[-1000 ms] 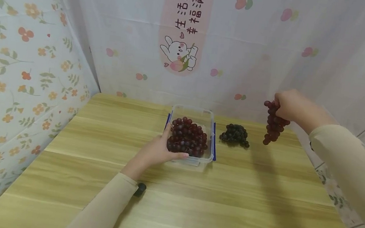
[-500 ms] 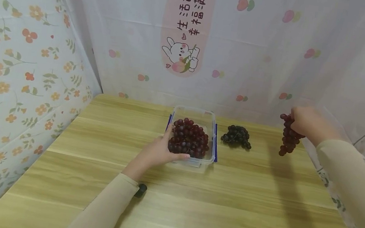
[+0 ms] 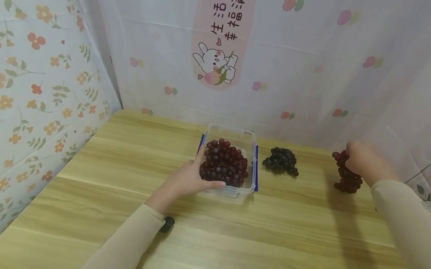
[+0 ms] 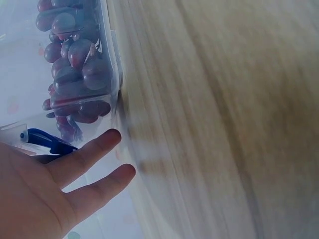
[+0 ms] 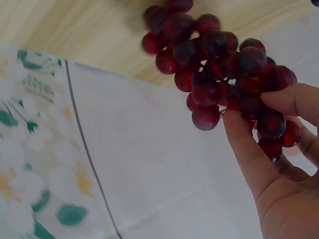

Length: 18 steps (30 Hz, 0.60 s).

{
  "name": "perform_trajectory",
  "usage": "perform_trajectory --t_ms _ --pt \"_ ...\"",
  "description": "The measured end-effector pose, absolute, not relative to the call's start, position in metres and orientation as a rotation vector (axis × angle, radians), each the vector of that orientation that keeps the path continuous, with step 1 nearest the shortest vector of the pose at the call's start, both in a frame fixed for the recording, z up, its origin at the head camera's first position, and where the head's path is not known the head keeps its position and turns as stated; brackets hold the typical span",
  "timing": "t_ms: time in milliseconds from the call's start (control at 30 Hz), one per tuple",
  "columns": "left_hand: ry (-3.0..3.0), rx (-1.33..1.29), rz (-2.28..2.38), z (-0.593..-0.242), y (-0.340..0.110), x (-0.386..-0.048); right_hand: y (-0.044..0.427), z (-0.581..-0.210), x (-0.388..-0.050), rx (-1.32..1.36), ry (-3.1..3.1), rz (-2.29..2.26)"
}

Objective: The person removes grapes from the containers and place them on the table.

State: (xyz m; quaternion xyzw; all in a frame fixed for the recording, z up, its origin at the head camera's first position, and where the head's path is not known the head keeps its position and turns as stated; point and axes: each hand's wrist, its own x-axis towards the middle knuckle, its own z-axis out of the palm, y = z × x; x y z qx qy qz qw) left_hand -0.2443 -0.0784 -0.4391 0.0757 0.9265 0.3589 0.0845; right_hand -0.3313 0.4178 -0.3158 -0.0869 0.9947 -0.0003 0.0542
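My right hand [image 3: 367, 162] pinches a bunch of red grapes [image 5: 209, 64] near its upper end, at the table's far right. The lower end of this bunch [image 3: 348, 184] hangs at or just above the tabletop; I cannot tell whether it touches. My left hand [image 3: 186, 178] rests against the near left corner of a clear plastic food container [image 3: 225, 131], thumb along the front rim and a finger along the left side. Two straight fingers [image 4: 92, 154] show beside the container in the left wrist view. Dark red grapes [image 3: 224, 162] fill much of the container.
A bunch of dark green-black grapes [image 3: 282, 160] lies right of the container. Blue side clips [image 3: 257, 169] stick out from the container. A small dark object [image 3: 167, 225] shows beside the left sleeve. Patterned cloth [image 3: 161, 47] hangs behind the wooden table [image 3: 246, 241].
My right hand has carried its red grapes rightward and then down toward the tabletop. The left hand stays at the container.
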Motion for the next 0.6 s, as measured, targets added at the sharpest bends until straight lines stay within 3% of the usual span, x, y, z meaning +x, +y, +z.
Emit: perform_trajectory --t_ms 600 --pt "2.77 0.222 1.07 -0.438 -0.076 -0.244 0.431 -0.381 -0.326 -0.246 2.93 0.068"
